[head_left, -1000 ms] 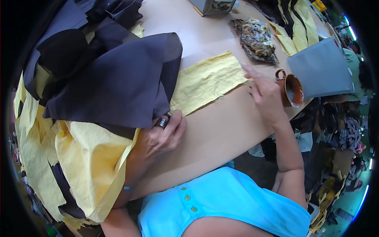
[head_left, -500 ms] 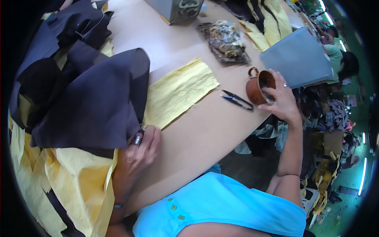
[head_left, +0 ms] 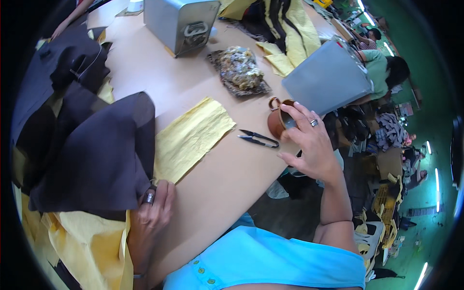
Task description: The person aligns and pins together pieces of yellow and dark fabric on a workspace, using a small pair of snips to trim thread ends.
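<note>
Well, biggest thing here is the tan table (head_left: 212,188), spread out between and beyond both hands. Dark cloth (head_left: 92,164) is heaped just past the left hand (head_left: 157,205) and off to its left. A grey-blue bin (head_left: 326,77) sits beyond the right hand (head_left: 311,145), and a flat yellow strip (head_left: 193,137) runs from beside the left hand's fingers away up the table. Left hand's curled, fingers close together at the dark cloth's corner; can't tell if it's really gripping. Right hand's spread wide, fingers over the mouth of a brown mug (head_left: 276,126), thumb clear of it. Smallest: black snips (head_left: 258,138), lying just left of the right hand.
</note>
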Tool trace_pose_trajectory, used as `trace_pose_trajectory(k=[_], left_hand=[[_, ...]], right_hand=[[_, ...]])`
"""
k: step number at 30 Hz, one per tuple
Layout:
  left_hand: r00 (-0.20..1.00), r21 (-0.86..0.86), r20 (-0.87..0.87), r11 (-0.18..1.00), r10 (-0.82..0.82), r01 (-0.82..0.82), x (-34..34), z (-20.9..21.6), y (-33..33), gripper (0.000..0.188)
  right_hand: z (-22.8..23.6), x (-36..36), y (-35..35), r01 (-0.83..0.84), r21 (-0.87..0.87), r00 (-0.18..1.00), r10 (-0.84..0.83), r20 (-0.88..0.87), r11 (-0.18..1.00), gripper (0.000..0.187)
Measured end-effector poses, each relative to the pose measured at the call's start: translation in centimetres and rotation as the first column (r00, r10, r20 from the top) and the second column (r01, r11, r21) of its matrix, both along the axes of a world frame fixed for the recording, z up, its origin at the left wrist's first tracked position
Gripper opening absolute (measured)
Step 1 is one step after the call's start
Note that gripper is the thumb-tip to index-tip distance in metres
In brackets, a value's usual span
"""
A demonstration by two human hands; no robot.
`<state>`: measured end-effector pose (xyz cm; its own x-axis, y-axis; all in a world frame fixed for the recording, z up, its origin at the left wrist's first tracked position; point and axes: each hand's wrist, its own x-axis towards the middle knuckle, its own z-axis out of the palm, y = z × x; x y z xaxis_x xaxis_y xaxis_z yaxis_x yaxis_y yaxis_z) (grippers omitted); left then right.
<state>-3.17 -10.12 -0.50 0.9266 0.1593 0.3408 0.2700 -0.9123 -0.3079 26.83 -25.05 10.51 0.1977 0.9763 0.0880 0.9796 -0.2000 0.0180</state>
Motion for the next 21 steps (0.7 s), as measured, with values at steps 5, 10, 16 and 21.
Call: trace_pose_trajectory(k=[5, 10, 16, 21], left_hand=[[1.000, 0.003, 0.015, 1.000, -0.024, 0.024, 0.6, -0.3, 0.4, 0.030], [1.000, 0.003, 0.018, 1.000, -0.010, 0.010, 0.2, 0.0, 0.4, 0.030], [1.000, -0.002, 0.017, 1.000, -0.015, 0.015, 0.4, -0.2, 0.5, 0.029], [1.000, 0.001, 0.019, 1.000, -0.019, 0.019, 0.5, 0.2, 0.5, 0.029]], right_hand=[[-4.9, -2.6, 3.1, 0.073, 0.211, 0.942, 0.002, -0.335, 0.975, 0.032], [-8.7, -1.6, 4.7, 0.132, 0.213, 0.856, -0.003, -0.517, 0.968, 0.048], [-10.7, -1.8, 5.4, 0.093, 0.087, 0.907, -0.048, -0.418, 0.992, 0.050], [-10.6, -3.5, 6.0, 0.077, 0.026, 0.989, -0.080, 0.128, 0.997, 0.046]])
